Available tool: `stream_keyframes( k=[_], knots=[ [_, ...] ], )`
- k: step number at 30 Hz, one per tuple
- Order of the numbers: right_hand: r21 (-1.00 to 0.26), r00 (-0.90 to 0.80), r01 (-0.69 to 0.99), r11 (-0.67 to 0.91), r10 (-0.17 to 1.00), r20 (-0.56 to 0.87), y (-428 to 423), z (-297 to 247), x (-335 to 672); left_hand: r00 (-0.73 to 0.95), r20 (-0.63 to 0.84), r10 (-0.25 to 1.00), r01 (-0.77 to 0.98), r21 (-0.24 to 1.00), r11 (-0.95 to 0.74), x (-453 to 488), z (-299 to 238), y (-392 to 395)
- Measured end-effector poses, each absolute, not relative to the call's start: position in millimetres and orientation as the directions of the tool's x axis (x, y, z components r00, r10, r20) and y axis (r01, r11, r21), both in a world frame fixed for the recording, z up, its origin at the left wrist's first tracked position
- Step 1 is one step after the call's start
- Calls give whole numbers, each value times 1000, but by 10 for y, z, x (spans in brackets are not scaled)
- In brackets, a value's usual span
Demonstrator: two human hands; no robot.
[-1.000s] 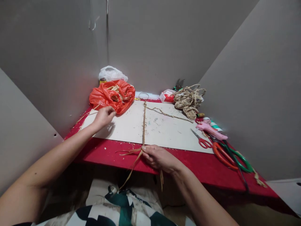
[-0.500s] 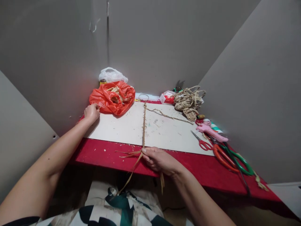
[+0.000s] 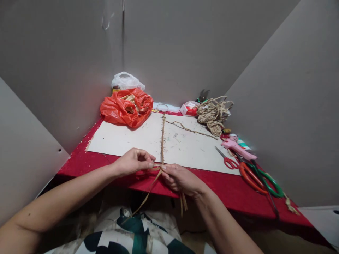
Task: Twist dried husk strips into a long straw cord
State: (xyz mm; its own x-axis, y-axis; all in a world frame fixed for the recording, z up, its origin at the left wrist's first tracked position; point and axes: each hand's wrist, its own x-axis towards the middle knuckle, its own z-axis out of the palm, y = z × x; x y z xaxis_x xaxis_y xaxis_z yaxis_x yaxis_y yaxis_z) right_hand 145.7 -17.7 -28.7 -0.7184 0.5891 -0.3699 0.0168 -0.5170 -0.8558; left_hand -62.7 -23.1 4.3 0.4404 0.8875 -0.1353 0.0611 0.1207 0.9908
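A thin brown braided straw cord (image 3: 162,141) runs down the middle of the white board (image 3: 127,141) toward me. My right hand (image 3: 181,179) pinches its near end at the table's front edge, and loose strands poke out below the fist. One long straw strand (image 3: 145,199) hangs from the pinch toward my lap. Close beside it, my left hand (image 3: 135,163) has thumb and forefinger closed on a short straw strand (image 3: 156,168) pointing left; its other fingers are loosely curled. The exact joint of the strands is partly hidden by my fingertips.
A red plastic bag (image 3: 116,109) of straw sits back left, a white bag (image 3: 127,82) behind it. Back right lies a bundle of twisted cord (image 3: 212,114). Small red scissors (image 3: 229,161), a pink tool (image 3: 239,149) and large shears (image 3: 253,180) line the right side.
My left hand has come from beside the red bag to the near end of the cord and now pinches a strand there. My right hand stays on the cord.
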Motion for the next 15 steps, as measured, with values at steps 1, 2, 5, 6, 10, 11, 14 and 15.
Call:
stream_keyframes(
  k=[1, 2, 5, 6, 10, 11, 14, 15],
  knots=[
    [-854, -718, 14, -521, 589, -371, -177, -291, 1459, 450, -163, 878, 42, 986, 161, -592, 10, -262],
    [-851, -716, 14, -525, 588, -375, -176, -299, 1463, 457, -185, 870, 27, 981, 194, -564, -19, -278],
    [-844, -716, 10, -536, 586, -381, -169, -332, 1482, 463, -231, 856, -11, 964, 266, -502, -83, -271],
    [-844, -719, 5, -537, 585, -376, -166, -342, 1488, 461, -238, 855, -18, 961, 277, -487, -96, -263],
    [-847, -729, -16, -532, 586, -354, -158, -360, 1496, 456, -284, 843, -38, 941, 337, -464, -135, -245],
    [-847, -729, -18, -532, 587, -353, -158, -357, 1495, 461, -303, 834, -42, 931, 362, -465, -144, -243],
    [-845, -722, -9, -535, 588, -364, -165, -343, 1488, 474, -337, 813, -33, 916, 399, -476, -156, -241],
    [-845, -718, -4, -534, 590, -369, -168, -339, 1486, 479, -340, 809, -32, 914, 403, -479, -152, -240]
  ],
)
